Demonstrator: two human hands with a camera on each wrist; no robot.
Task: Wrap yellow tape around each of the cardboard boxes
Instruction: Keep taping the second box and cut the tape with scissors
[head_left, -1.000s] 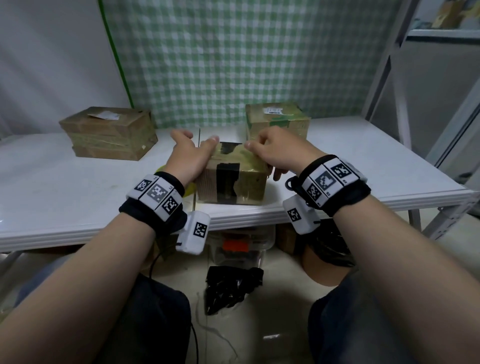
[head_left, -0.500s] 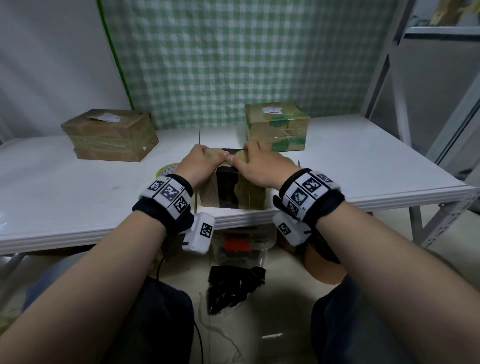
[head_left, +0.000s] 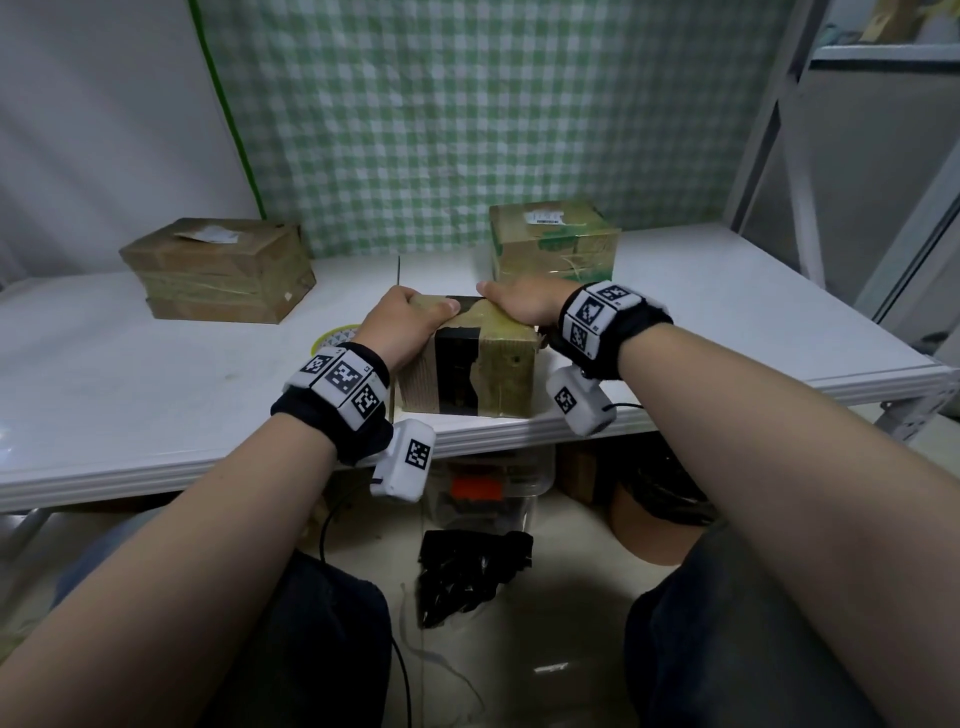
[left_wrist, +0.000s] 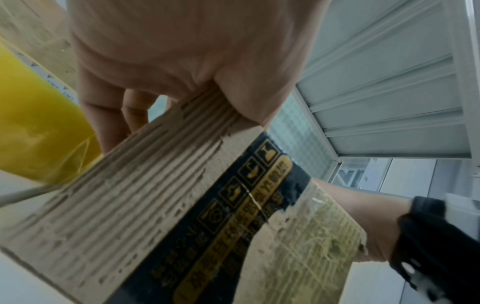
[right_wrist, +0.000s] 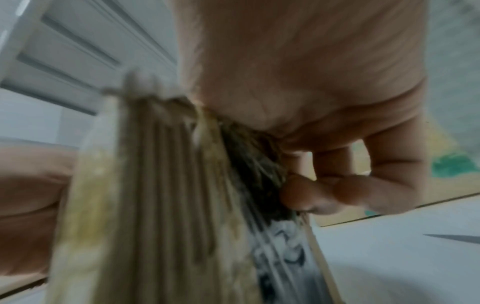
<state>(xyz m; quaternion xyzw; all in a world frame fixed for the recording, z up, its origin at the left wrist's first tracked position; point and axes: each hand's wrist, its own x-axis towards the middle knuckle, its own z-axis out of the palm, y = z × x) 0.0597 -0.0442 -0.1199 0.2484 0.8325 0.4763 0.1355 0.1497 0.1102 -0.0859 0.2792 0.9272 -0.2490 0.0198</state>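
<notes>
The person's fingers are mostly out of sight: both hands fold over the far edge of the small cardboard box (head_left: 483, 364), so from above only knuckles and thumbs show. The left hand (head_left: 402, 325) grips the box's left top corner, its thumb lying across the top; from the left wrist its fingers (left_wrist: 111, 115) curl down behind the torn, ribbed cardboard. The right hand (head_left: 524, 306) clasps the right top edge, and the right-wrist view, badly blurred, shows its fingertips (right_wrist: 306, 195) hooked against the box's side. That box sits at the near edge of the white table (head_left: 156, 395), a black printed band down its front and wrinkled yellowish tape on its right part.

The yellow tape roll (head_left: 337, 332) is nearly hidden behind the left wrist; only a sliver of its rim peeks out, though it fills the left side of the left-wrist view (left_wrist: 39, 123).

Farther back, a flat wide box (head_left: 218, 270) lies at the left and a squarer box with green print (head_left: 556, 244) stands just behind the right hand. A green-and-white checked cloth (head_left: 467, 114) hangs behind the table, and a grey metal shelf frame (head_left: 795, 130) rises at the right. Under the table sit a clear plastic bin (head_left: 488, 483) and a crumpled black bag (head_left: 472, 571), both dim.
</notes>
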